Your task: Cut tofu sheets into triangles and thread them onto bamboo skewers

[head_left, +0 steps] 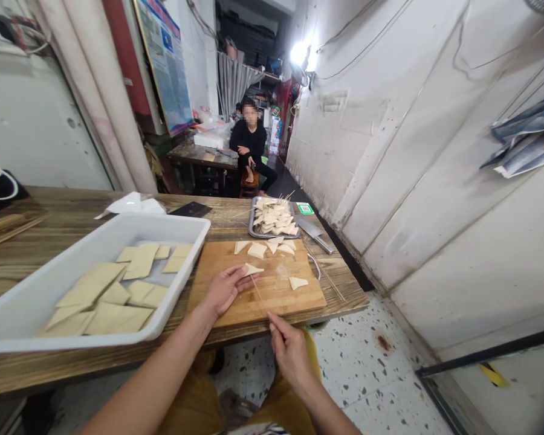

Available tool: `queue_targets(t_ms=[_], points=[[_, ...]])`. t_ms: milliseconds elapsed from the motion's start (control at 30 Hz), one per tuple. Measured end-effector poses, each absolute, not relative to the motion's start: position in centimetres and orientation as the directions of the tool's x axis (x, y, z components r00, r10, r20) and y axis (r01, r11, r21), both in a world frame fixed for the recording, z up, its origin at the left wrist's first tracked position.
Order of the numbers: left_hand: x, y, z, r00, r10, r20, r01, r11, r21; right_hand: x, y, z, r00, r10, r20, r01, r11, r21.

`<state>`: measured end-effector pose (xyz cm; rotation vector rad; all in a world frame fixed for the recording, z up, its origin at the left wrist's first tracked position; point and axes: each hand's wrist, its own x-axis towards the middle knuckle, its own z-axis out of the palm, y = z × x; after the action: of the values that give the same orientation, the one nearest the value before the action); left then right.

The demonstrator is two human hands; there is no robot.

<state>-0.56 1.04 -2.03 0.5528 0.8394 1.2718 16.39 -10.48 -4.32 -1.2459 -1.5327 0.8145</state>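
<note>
My left hand (pixel 226 289) pinches a pale tofu-skin piece (pixel 254 269) between thumb and fingers, above the front left of a wooden cutting board (pixel 281 300). A thin wooden skewer (pixel 260 294) slants up from my right hand (pixel 291 350), which is closed round its lower end. The skewer's upper end meets the piece at my left hand; how deep it goes in, I cannot tell. More cut tofu-skin pieces (pixel 257 250) lie along the board's far side, and a single piece (pixel 298 282) rests at its right.
Left of the board stands a white plastic tub (pixel 181 302) with larger tofu-skin sheets. Behind the board, a metal tray (pixel 252 225) holds skewered pieces. A cleaver (pixel 315 234) and loose skewers (pixel 329 279) lie at the right edge. A seated person (pixel 249 142) is farther back.
</note>
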Motion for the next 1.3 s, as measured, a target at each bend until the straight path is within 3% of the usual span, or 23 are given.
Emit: queue_targets(t_ms=[733,1300], points=[[-0.5,0.8,-2.1,0.039,0.978,-0.203,-0.591,0.186,0.784,15.8,-10.2,-5.4,-0.002,0.953,0.304,0.315,0.289,-0.904],[-0.9,0.8,-2.0,0.094,0.967,-0.238,-0.589,0.247,0.77,14.6,-9.1,-5.9,0.016,0.952,0.306,0.286,0.289,-0.914]])
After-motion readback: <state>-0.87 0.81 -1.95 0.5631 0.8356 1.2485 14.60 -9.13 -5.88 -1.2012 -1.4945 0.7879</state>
